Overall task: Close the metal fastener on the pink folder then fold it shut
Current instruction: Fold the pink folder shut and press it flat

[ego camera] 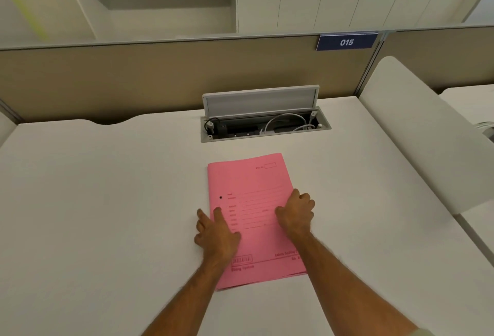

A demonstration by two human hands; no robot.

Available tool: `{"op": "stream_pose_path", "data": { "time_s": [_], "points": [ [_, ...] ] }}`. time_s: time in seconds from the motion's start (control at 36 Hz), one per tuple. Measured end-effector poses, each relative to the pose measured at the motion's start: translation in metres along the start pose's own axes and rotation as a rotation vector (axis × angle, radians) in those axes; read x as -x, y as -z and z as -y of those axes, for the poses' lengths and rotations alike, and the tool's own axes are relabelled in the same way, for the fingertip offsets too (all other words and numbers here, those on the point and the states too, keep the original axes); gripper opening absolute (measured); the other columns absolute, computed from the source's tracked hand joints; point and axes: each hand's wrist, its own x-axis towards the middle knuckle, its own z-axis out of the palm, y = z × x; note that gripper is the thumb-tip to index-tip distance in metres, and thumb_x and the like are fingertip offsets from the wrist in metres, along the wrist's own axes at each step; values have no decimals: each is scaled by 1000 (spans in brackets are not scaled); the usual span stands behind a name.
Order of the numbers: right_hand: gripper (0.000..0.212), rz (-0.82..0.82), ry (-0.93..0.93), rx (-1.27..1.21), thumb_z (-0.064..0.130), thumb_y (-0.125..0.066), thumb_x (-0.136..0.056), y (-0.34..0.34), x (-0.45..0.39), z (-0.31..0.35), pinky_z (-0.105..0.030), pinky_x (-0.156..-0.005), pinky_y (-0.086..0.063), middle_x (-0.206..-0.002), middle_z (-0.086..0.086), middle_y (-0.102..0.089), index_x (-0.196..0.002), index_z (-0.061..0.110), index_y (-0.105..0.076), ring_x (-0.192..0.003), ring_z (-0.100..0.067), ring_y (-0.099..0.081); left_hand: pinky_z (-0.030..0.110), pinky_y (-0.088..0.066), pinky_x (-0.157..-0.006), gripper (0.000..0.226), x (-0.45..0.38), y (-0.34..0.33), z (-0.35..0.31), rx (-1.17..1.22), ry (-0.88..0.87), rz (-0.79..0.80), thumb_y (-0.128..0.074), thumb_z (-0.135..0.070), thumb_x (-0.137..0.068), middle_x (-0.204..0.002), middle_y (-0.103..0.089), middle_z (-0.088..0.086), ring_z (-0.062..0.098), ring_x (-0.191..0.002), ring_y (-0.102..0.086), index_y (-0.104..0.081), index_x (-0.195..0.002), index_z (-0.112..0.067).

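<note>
The pink folder [254, 212] is seen lying flat and folded shut on the white desk [107, 202], its printed front cover facing up, just on the near side of the cable tray [264, 124] that is sunk into the desk. The tray's lid [260, 101] is propped upright, and cables are visible inside. The folder is turned slightly, so that its far edge points toward the tray and its near edge toward the person.

The folder is flanked by both hands. The left hand [215, 236] is laid palm down over the folder's left edge, on the near side of the small dark hole [220, 197] in the cover. Its fingers are spread: one finger is pressed on the pink cover, while the others rest on the desk just beside the edge. Nothing is gripped by it.

The right hand [295, 214] is placed on the folder's right edge, farther from the tray's left end than the left hand is. Its fingers are curled loosely over the edge with the knuckles up, and the thumb is laid on the cover. Whether the edge is actually pinched cannot be told.

Both forearms are extended from the near side of the desk toward the tray and converge on the folder. The metal fastener is hidden by the closed cover.
</note>
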Motion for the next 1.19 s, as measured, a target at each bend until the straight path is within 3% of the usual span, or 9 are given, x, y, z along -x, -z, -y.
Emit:
{"op": "stream_pose_path", "data": {
  "time_s": [0.08, 0.28, 0.39, 0.44, 0.53, 0.75, 0.92, 1.08, 1.19],
  "points": [
    [44, -3, -20, 9, 26, -63, -94, -8, 2, 0, -44, -103, -44, -134, -14, -49, -131, 10, -45, -124, -30, -45, 54, -42, -105, 62, -3, 10, -3, 174, 130, -46, -73, -23, -87, -147, -31, 18, 36, -133, -38, -38, -138, -20],
    [54, -39, -59, 55, 35, -66, -93, -19, 10, 6, -46, -106, -42, -135, -17, -49, -134, 6, -45, -127, -33, -45, 52, -61, -83, 50, -12, 23, -6, 663, 248, 45, -71, -6, -83, -118, -52, 13, 36, -100, -65, -38, -120, -12],
    [61, -49, -79, 48, 42, -65, -93, -21, 12, 9, -48, -107, -42, -137, -18, -48, -136, 5, -43, -128, -34, -44, 37, -61, -64, 32, -20, 25, 1, 878, 269, 120, -58, 5, -85, -103, -69, 16, 32, -88, -70, -56, -116, 0],
    [62, -57, -91, 24, 44, -64, -93, -22, 12, 10, -48, -106, -41, -137, -18, -48, -137, 6, -42, -128, -34, -44, 27, -53, -49, 29, -19, 28, 4, 900, 218, 127, -52, 8, -84, -95, -71, 12, 27, -79, -69, -63, -107, -7],
    [65, -76, -102, -61, 47, -63, -92, -24, 11, 12, -50, -106, -40, -137, -18, -48, -138, 7, -40, -128, -36, -44, 23, -51, -44, 34, -17, 37, 8, 930, 175, 108, -48, 9, -85, -97, -70, 8, 23, -79, -68, -57, -98, -21],
    [79, -93, -45, -481, 48, -62, -95, -23, 10, 42, -53, -102, -49, -142, -18, -48, -155, 13, -26, -127, -40, -54, 44, -65, -63, 31, -40, 68, 29, 989, 84, 56, -56, 0, -92, -97, -74, 5, 28, -79, -75, -56, -109, -26],
    [66, -76, 76, -619, 23, -63, -93, -25, 6, 92, -52, -104, -52, -136, -12, -59, -152, 16, -34, -122, -33, -61, 33, -60, -55, 33, -68, 107, 47, 957, 40, -117, -60, -2, -90, -97, -70, 1, 24, -78, -74, -47, -107, -27],
    [48, -23, 161, -661, 11, -65, -93, -36, -1, 150, -43, -97, -56, -129, -6, -63, -138, 15, -50, -112, -26, -64, 30, -56, -59, 26, -104, 146, 63, 837, 40, -319, -56, 1, -91, -104, -68, 4, 20, -83, -68, -49, -108, -18],
    [50, 10, 213, -651, 6, -63, -92, -45, -10, 185, -38, -98, -53, -120, 0, -58, -140, 11, -52, -116, -24, -61, 49, -63, -77, 25, -128, 170, 72, 729, 61, -411, -54, 3, -92, -111, -70, 12, 32, -90, -70, -56, -106, -17]
  ]
}}
